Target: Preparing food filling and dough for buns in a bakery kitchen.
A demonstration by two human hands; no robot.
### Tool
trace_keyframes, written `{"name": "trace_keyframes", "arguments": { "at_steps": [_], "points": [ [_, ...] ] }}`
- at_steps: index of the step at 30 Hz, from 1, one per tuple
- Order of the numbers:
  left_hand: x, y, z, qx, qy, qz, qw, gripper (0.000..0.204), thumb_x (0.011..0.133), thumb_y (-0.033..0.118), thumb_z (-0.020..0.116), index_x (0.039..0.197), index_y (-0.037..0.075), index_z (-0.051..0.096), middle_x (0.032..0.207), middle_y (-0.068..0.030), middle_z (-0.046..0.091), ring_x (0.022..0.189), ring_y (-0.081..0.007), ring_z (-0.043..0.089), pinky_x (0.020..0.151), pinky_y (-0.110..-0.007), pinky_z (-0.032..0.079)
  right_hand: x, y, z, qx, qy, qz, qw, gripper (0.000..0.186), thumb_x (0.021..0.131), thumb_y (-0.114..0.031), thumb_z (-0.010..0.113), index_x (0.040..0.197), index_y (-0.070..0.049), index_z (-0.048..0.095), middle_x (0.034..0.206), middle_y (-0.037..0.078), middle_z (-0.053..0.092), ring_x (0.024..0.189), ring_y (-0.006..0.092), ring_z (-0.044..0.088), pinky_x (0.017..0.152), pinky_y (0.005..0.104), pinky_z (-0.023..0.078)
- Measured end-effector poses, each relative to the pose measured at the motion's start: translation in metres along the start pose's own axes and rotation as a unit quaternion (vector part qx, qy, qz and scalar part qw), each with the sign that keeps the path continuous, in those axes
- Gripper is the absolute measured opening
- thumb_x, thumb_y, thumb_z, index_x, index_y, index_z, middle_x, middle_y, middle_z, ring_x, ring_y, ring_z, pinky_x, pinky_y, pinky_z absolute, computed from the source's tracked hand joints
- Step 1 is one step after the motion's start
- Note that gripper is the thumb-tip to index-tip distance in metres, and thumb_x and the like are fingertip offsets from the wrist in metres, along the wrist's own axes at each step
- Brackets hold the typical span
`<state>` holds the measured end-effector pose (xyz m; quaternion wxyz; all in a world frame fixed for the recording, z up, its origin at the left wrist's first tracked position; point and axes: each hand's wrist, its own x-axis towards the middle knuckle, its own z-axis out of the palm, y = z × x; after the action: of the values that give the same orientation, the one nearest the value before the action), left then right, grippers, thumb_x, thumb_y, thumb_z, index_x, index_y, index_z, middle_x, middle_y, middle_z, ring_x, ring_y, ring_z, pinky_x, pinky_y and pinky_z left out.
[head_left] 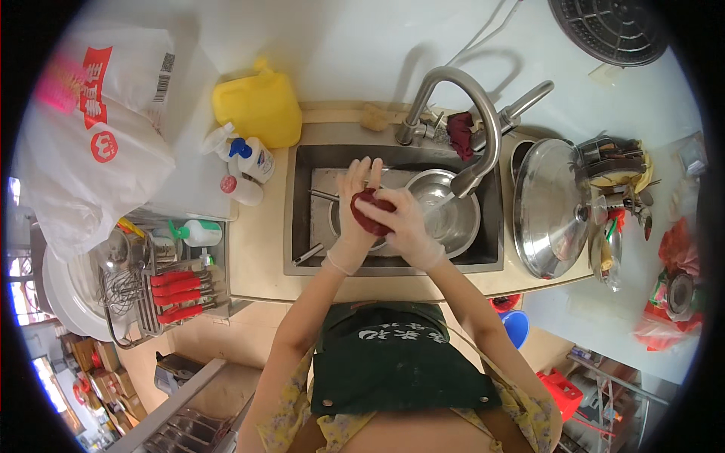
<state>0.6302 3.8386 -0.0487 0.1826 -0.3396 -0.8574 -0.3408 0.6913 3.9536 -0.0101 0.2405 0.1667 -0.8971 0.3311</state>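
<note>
Work over the sink [340, 134] looks to be under way rather than finished: the dark red bundle [368, 214], perhaps a folded cloth or a pad, is held above the left middle of the sink, not yet set down. The person's left hand [350, 217] has its fingers stretched toward the far side, while the right hand [408, 220] presses the bundle against it, fingers laid across the top; both seem to wear thin gloves. What the bundle has done so far, and how much remains, cannot be told, since its underside is hidden. Counted, there are two hands and one bundle between them; one round steel basin [461, 223] in the right half of the sink, and part of what looks like a second steel vessel [334, 220] behind the left hand. One curved tap [489, 113] reaches over from the far side, its head above the basin, and one dark red cloth [459, 134] hangs beside it. On the counter [253, 253], one large steel lid [550, 208] leans at the right; toward the far left are one yellow jug [260, 106] and one white bottle [258, 162] with a blue top. Farther left and nearer, about four red handles [181, 293] show in a rack.
</note>
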Motion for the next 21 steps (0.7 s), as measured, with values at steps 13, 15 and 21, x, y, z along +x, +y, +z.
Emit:
{"name": "trace_keyframes", "arguments": {
  "at_steps": [13,15,21],
  "points": [
    [0.005,-0.011,-0.031,0.197,-0.094,0.069,0.973,0.032,0.077,0.018,0.063,0.109,0.014,0.061,0.13,-0.0124,0.038,0.129,-0.0364,0.029,0.104,-0.06,0.022,0.029,-0.006,-0.021,-0.189,-0.036,-0.054,0.98,0.03,0.069,-0.013,0.061,0.098,-0.018,0.064,0.095,0.003,0.052,0.083,0.0231,0.052,0.071,0.035,0.043],
    [0.003,-0.01,-0.027,0.208,-0.109,0.062,0.97,0.031,0.077,0.018,0.062,0.108,0.016,0.061,0.13,-0.0124,0.038,0.128,-0.0366,0.03,0.104,-0.059,0.022,0.03,0.005,-0.016,-0.222,-0.044,-0.086,0.97,0.026,0.072,-0.02,0.058,0.097,-0.017,0.063,0.093,0.003,0.053,0.082,0.0223,0.052,0.068,0.0349,0.043],
    [-0.001,-0.009,-0.026,0.218,-0.108,0.108,0.964,0.031,0.079,0.016,0.057,0.11,0.019,0.06,0.129,-0.0131,0.04,0.128,-0.038,0.03,0.103,-0.057,0.027,0.03,0.034,-0.032,-0.213,0.034,0.023,0.976,0.017,0.07,-0.019,0.062,0.087,-0.015,0.062,0.089,0.004,0.053,0.081,0.0239,0.052,0.067,0.0373,0.041]
  ]
}}
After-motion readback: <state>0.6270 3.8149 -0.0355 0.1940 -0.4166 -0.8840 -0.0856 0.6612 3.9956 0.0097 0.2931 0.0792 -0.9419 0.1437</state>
